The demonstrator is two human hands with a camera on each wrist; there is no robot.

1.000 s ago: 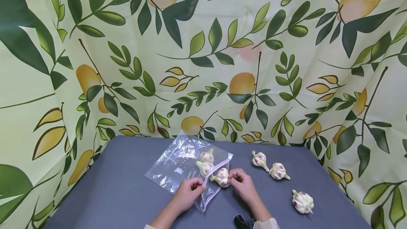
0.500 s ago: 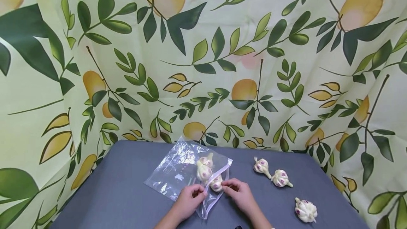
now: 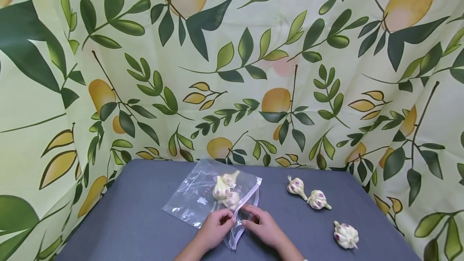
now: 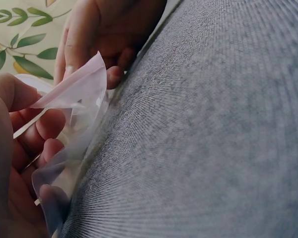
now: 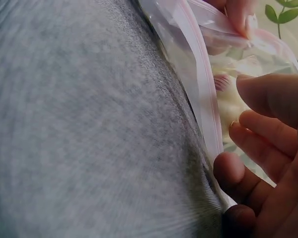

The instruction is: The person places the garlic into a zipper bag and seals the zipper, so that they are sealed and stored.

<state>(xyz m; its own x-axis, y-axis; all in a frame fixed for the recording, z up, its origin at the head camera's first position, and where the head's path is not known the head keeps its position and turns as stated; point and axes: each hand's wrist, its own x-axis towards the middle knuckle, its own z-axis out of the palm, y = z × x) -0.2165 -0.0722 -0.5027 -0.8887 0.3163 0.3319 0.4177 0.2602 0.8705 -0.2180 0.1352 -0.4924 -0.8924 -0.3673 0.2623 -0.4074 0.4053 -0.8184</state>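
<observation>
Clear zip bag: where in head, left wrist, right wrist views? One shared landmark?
Head: zip bag below center, slightly left.
Left wrist: zip bag runs down the left side.
Right wrist: zip bag at upper right.
Shared landmark: left hand pinching the bag's edge; lower middle in head, left edge in left wrist, top right in right wrist.

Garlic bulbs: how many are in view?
6: three bulbs in the clear bag, two bulbs close together on the table right of it, one bulb nearer the person.
</observation>
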